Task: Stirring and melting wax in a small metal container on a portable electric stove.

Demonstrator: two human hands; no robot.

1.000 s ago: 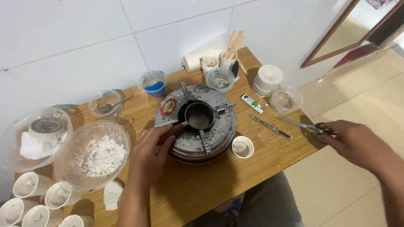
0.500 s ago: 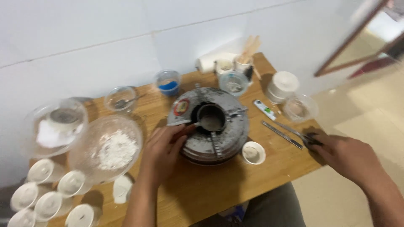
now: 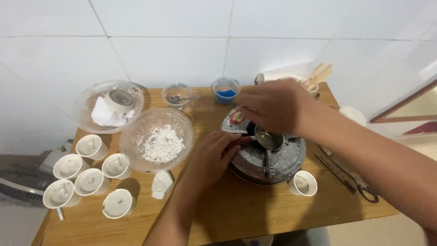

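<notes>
Right hand: right hand [image 3: 273,107] is now reaching across the round grey burner [image 3: 266,152], fingers curled loosely downward over the small metal pot [image 3: 268,139]; whether it is gripping anything cannot be told. 1 second ago it was out at the tabletop's right edge on the scissors [image 3: 359,182].
Scissors: now lying released near that right edge, beside a flat metal strip [image 3: 334,166].
Left hand: left hand [image 3: 211,157] is staying closed on the pot's handle, as before.
Pot: sitting in the burner's centre, steadied by the handle.
Meaning: cutting tool is being set aside; both hands are converging on the pot.
Tabletop: wooden tabletop [image 3: 236,209] is carrying a glass bowl of white flakes [image 3: 157,139], 6 white cups [image 3: 88,175] at left, 1 cup [image 3: 302,183] by the burner.
Room: white tiled wall [image 3: 182,41] behind.
</notes>
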